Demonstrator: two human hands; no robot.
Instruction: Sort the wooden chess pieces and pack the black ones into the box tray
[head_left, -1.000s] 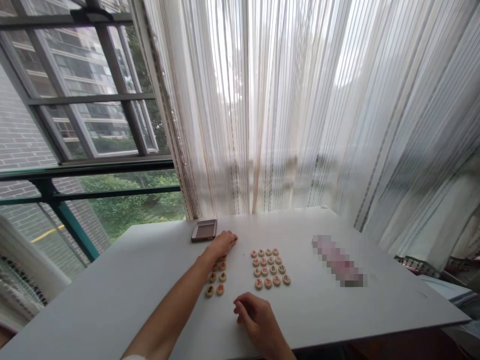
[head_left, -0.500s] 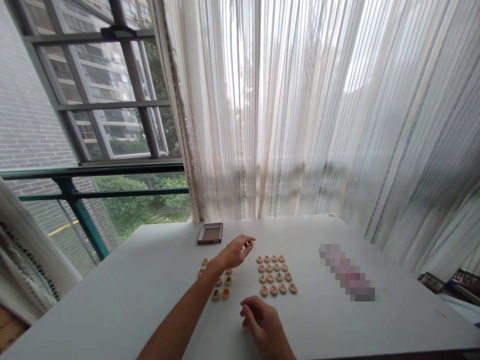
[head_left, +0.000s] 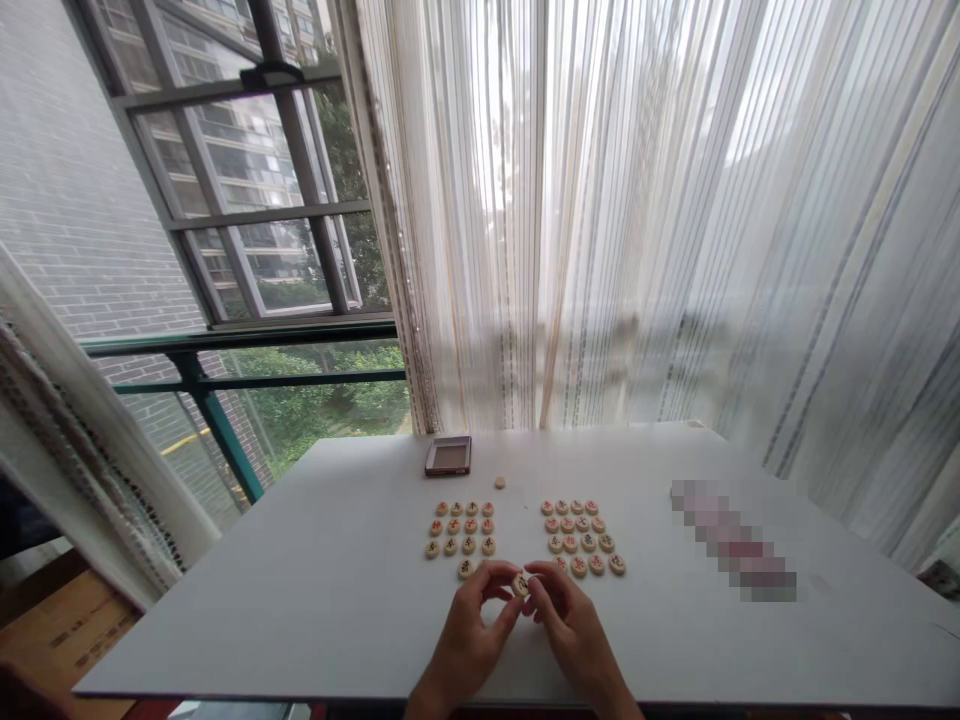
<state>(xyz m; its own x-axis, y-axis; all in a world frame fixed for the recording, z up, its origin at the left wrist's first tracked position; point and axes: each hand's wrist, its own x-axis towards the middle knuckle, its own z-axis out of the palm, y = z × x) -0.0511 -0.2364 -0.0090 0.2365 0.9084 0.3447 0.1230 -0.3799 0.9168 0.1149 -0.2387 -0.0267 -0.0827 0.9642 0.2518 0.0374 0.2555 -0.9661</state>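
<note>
A round wooden xiangqi piece (head_left: 520,586) with a dark character on its face is held up between the fingertips of both hands. My left hand (head_left: 474,625) pinches it from one side with thumb and fingers. Against its other side press the fingertips of my right hand (head_left: 568,612). Just beyond my left fingers lies another piece (head_left: 466,568), partly covered by them. Behind it, several pieces (head_left: 469,525) form rows on the left. The block of pieces (head_left: 583,524) on the right also lies in rows, its nearest row partly hidden by my right hand.
A single piece (head_left: 500,483) lies apart, farther back on the white table (head_left: 337,580). A shallow brown-rimmed tray (head_left: 448,470) stands near the back edge. To the right is a blurred-out long pinkish object (head_left: 735,545). Sheer curtains (head_left: 600,300) hang behind the table.
My left hand has drawn back from over the left group and now meets my right hand at a piece held between them. The view has shifted, uncovering the left rows.
</note>
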